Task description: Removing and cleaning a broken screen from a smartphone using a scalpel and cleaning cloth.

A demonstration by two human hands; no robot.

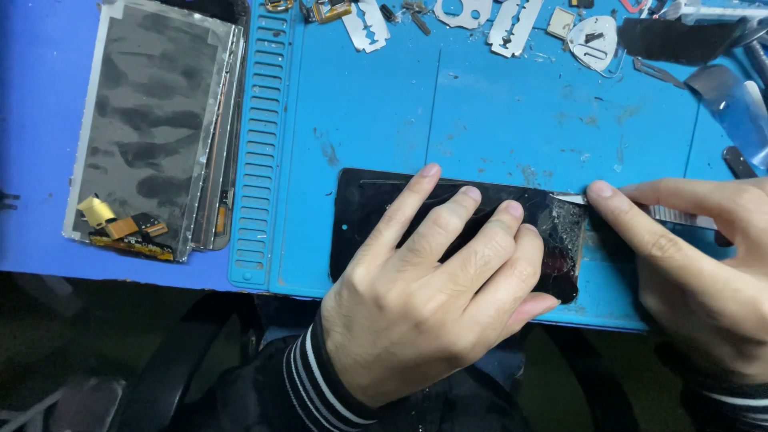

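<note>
A black phone screen with cracked glass at its right end lies on the blue repair mat. My left hand presses flat on it, fingers spread across the glass. My right hand pinches a thin metal blade tool, whose tip touches the screen's upper right corner.
A stack of grey display panels with flex cables lies at the left on the blue table. Razor blades, small metal parts and a white pick line the mat's far edge. Dark tools sit at the upper right.
</note>
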